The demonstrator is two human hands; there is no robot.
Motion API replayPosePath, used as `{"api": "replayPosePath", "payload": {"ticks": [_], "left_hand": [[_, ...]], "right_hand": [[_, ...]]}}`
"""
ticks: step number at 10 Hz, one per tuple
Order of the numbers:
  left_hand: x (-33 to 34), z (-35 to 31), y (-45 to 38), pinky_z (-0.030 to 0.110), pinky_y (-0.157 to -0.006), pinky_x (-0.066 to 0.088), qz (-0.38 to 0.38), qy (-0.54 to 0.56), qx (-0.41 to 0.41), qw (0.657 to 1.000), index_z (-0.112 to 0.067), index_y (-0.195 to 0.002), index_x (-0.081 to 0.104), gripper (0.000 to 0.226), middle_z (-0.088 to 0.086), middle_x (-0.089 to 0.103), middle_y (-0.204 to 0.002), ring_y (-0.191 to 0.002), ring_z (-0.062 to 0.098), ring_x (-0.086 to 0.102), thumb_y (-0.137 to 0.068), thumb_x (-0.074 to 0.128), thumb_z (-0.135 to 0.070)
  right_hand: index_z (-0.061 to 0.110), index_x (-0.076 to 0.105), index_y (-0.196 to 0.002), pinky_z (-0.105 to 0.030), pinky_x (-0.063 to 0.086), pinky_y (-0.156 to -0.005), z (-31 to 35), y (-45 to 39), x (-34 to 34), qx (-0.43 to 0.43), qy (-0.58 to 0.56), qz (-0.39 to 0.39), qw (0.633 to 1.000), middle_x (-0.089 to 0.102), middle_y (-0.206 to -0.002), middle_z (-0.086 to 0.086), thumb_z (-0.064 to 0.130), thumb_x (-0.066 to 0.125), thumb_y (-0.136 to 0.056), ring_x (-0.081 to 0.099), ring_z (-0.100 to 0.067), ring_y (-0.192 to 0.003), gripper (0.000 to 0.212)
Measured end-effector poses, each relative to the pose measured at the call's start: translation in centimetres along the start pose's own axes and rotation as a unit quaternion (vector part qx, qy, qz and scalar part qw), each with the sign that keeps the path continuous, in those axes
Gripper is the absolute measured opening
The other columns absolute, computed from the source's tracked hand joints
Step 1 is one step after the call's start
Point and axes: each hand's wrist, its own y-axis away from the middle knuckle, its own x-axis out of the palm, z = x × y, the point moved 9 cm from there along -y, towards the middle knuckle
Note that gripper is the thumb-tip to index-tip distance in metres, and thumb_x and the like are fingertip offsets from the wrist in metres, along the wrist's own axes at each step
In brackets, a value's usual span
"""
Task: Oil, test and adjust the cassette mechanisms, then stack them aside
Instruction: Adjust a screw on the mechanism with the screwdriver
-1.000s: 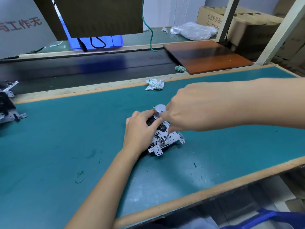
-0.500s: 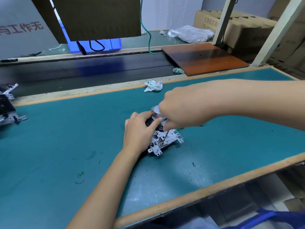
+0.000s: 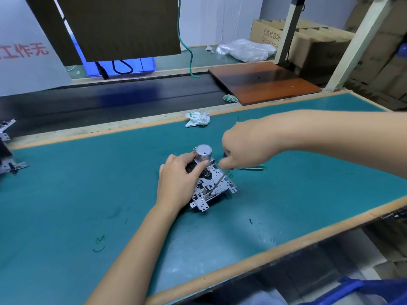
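A metal cassette mechanism [image 3: 217, 186] with a silver round motor [image 3: 203, 154] on top lies in the middle of the green mat [image 3: 88, 194]. My left hand [image 3: 179, 183] grips its left side, thumb against the motor. My right hand [image 3: 244, 148] pinches a thin metal tool [image 3: 218, 181] whose tip touches the mechanism's perforated plate. More mechanisms [image 3: 8, 159] sit stacked at the far left edge.
A small screwdriver [image 3: 252, 168] lies on the mat just right of the mechanism. Crumpled tissue [image 3: 197, 119] sits at the mat's far edge, another scrap [image 3: 230, 98] by a brown board [image 3: 264, 81]. A dark conveyor belt [image 3: 110, 102] runs behind. Cardboard boxes [image 3: 308, 42] stand at back right.
My right hand has drawn back to the right, uncovering the motor, while the tool tip stays on the plate. My left hand keeps its hold.
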Motion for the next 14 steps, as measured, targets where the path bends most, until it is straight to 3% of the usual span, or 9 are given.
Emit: {"api": "replayPosePath", "payload": {"ticks": [3,5,7,8,10,11,12,13,14], "left_hand": [[-0.1,0.0,0.1,0.033,-0.072,0.031,0.004,0.007,0.004,1.0,-0.042,-0.071,0.055,0.015,-0.016,0.051,-0.064,-0.077,0.009,0.039,-0.086,0.057,-0.044],[-0.3,-0.1,0.3,0.033,-0.067,0.028,-0.002,0.03,-0.005,1.0,-0.042,-0.059,0.051,0.02,-0.015,0.048,-0.054,-0.078,0.001,0.043,-0.078,0.05,-0.043],[-0.1,-0.1,0.0,0.033,-0.072,0.03,0.005,0.005,-0.001,1.0,-0.046,-0.067,0.048,0.021,-0.015,0.049,-0.063,-0.079,0.011,0.038,-0.086,0.056,-0.042],[-0.1,0.0,0.0,0.033,-0.072,0.03,0.003,0.001,0.002,1.0,-0.045,-0.068,0.049,0.021,-0.014,0.048,-0.064,-0.08,0.012,0.037,-0.087,0.057,-0.042],[-0.1,-0.3,0.1,0.035,-0.074,0.033,0.022,-0.009,-0.001,1.0,-0.043,-0.065,0.047,0.026,-0.013,0.049,-0.062,-0.082,0.018,0.044,-0.09,0.052,-0.044],[-1.3,-0.9,-0.1,0.04,-0.097,0.038,0.013,-0.016,-0.01,1.0,-0.035,-0.101,0.066,0.02,-0.012,0.067,-0.101,-0.111,0.017,0.053,-0.092,0.051,-0.044],[-4.4,-4.1,0.1,0.027,-0.102,0.036,-0.017,0.06,0.081,0.995,-0.04,-0.099,0.067,0.015,-0.026,0.064,-0.104,-0.112,0.003,0.051,-0.086,0.061,-0.044],[-3.4,-6.8,1.8,0.011,-0.086,0.038,0.179,0.093,0.125,0.971,-0.052,-0.083,0.067,0.015,-0.024,0.066,-0.095,-0.102,-0.001,0.054,-0.072,0.06,-0.046],[-2.2,-7.3,2.7,0.008,-0.078,0.039,0.215,0.025,0.139,0.966,-0.032,-0.085,0.074,0.016,-0.02,0.068,-0.085,-0.094,-0.005,0.056,-0.07,0.079,-0.033]], "right_hand": [[0.014,0.056,-0.105,-0.03,0.029,-0.051,1.0,0.7,-1.0,-0.07,0.071,-0.126,0.987,0.063,-0.095,-0.008,0.034,0.046,-0.097,0.058,-0.026,-0.084,0.024],[0.017,0.061,-0.103,-0.018,0.026,-0.042,1.3,-0.5,-0.4,-0.064,0.071,-0.123,0.988,0.062,-0.083,-0.006,0.046,0.047,-0.094,0.048,-0.012,-0.057,0.033],[0.018,0.032,-0.065,-0.018,0.032,-0.04,1.3,0.7,-0.1,-0.061,-0.008,-0.023,0.998,0.038,-0.06,0.001,0.025,0.038,-0.102,0.034,-0.012,-0.05,0.038],[0.017,0.043,-0.062,-0.017,0.024,-0.027,0.4,0.0,0.3,-0.015,-0.099,0.009,0.995,0.045,-0.041,0.004,0.022,0.04,-0.101,0.037,-0.01,-0.031,0.04],[0.011,0.042,-0.095,-0.028,0.027,-0.048,0.3,1.0,-0.7,0.002,-0.093,-0.057,0.994,0.046,-0.069,-0.001,0.039,0.038,-0.096,0.041,-0.014,-0.059,0.028],[0.012,0.034,-0.103,-0.031,0.032,-0.054,0.6,1.4,-0.8,-0.029,-0.143,-0.073,0.987,0.05,-0.075,-0.004,0.029,0.04,-0.096,0.043,-0.022,-0.063,0.019],[0.013,0.035,-0.104,-0.019,0.032,-0.045,0.9,1.3,-0.8,-0.059,-0.151,-0.068,0.984,0.049,-0.075,-0.006,0.015,0.042,-0.096,0.04,-0.022,-0.06,0.011],[0.016,0.035,-0.105,-0.019,0.032,-0.039,0.8,1.0,-0.8,-0.075,-0.158,-0.055,0.983,0.056,-0.083,-0.003,0.013,0.041,-0.096,0.043,-0.016,-0.058,0.012],[0.017,0.036,-0.107,-0.021,0.03,-0.042,0.8,0.9,-1.1,-0.079,-0.159,-0.089,0.98,0.052,-0.079,0.005,0.016,0.04,-0.097,0.043,-0.011,-0.06,0.011]]}}
